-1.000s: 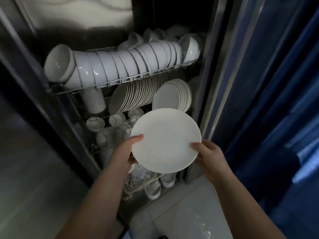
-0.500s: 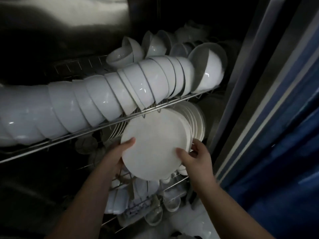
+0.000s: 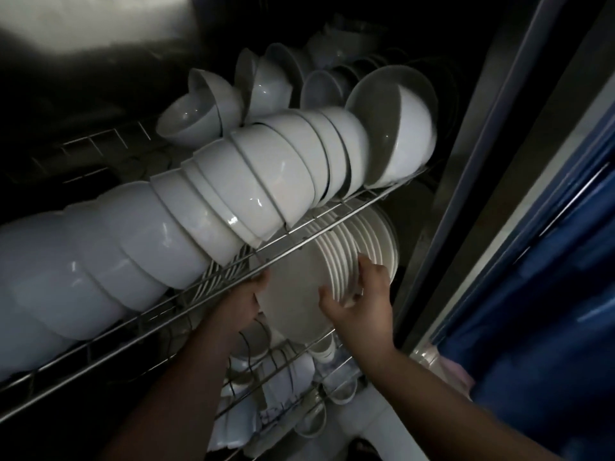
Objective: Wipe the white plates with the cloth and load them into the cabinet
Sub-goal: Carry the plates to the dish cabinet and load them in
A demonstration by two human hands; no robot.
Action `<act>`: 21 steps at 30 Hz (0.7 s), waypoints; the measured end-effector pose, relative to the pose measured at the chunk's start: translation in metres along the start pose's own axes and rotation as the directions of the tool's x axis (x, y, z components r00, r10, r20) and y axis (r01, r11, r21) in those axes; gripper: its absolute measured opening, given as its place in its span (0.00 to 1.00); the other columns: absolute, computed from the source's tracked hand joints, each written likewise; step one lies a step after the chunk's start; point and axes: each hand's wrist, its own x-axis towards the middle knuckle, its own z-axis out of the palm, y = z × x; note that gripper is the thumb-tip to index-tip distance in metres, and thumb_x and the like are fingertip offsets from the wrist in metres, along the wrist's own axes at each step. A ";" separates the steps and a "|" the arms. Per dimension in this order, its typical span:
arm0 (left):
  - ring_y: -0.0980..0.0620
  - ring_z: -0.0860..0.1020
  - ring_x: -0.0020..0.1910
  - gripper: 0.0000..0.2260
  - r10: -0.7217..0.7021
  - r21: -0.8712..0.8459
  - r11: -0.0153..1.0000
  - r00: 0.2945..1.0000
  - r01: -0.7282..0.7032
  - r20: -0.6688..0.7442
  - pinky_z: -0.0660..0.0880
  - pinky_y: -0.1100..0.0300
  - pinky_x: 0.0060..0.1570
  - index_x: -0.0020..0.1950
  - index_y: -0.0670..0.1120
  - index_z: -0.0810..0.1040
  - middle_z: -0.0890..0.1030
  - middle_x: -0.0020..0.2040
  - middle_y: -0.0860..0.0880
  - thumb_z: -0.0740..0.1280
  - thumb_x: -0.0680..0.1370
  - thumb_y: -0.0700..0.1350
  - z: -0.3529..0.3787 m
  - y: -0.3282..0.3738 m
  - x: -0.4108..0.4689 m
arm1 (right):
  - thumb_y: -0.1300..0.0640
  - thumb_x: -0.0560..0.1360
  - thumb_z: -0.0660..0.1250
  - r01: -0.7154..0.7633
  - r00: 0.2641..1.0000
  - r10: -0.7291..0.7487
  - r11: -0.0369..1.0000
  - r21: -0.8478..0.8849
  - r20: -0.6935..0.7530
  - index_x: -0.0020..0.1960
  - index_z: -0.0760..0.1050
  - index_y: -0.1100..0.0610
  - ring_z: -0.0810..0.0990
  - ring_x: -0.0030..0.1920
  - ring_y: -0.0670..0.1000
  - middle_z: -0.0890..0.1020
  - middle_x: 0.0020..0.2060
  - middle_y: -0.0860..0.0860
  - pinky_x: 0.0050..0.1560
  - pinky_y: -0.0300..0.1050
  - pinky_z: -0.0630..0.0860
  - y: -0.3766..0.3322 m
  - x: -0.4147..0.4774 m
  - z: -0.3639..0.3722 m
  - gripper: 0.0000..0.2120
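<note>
Two hands hold a white plate point(image 3: 293, 294) inside the cabinet point(image 3: 466, 161).
The plate stands on its edge at the right end of the middle rack point(image 3: 299, 341), just under the front rail of the top rack point(image 3: 332, 211). The left hand point(image 3: 243, 304) grips the plate's left edge, with its thumb curled over the front. The right hand point(image 3: 362, 304) holds the right edge, with its thumb on the front and its fingers up across the edges of the stack of plates point(image 3: 372, 237). That stack is just beside the plate, but I cannot tell if they touch. A long row of white bowls point(image 3: 233, 201) lies on its side along the top rack. Small cups point(image 3: 336, 390) sit on the rack below. A blue curtain point(image 3: 549, 294) hangs to the right of the cabinet.
</note>
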 end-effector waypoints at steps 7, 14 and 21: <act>0.43 0.75 0.64 0.08 -0.019 0.074 0.997 0.998 0.014 0.060 0.69 0.48 0.67 0.55 0.46 0.79 0.76 0.67 0.41 0.60 0.81 0.44 -0.011 -0.008 0.026 | 0.43 0.66 0.70 -0.008 0.999 0.015 0.990 -0.138 0.048 0.70 0.64 0.55 0.71 0.47 0.45 0.68 0.57 0.49 0.43 0.47 0.78 0.004 -0.009 0.003 0.36; 0.41 0.75 0.64 0.10 0.092 0.237 0.967 0.995 -0.095 0.024 0.70 0.45 0.68 0.62 0.42 0.75 0.74 0.67 0.38 0.63 0.81 0.42 -0.031 -0.007 0.028 | 0.46 0.68 0.74 0.018 0.995 0.001 0.981 -0.191 0.097 0.72 0.54 0.47 0.70 0.52 0.45 0.64 0.60 0.46 0.46 0.42 0.75 0.008 -0.024 0.013 0.40; 0.35 0.76 0.62 0.15 0.207 0.342 0.923 0.977 -0.176 -0.054 0.70 0.35 0.63 0.66 0.37 0.75 0.79 0.61 0.36 0.65 0.80 0.40 -0.034 -0.014 0.011 | 0.40 0.72 0.69 0.070 0.965 0.011 0.952 -0.298 0.262 0.78 0.47 0.54 0.72 0.63 0.54 0.60 0.71 0.51 0.56 0.48 0.76 0.007 -0.025 -0.001 0.45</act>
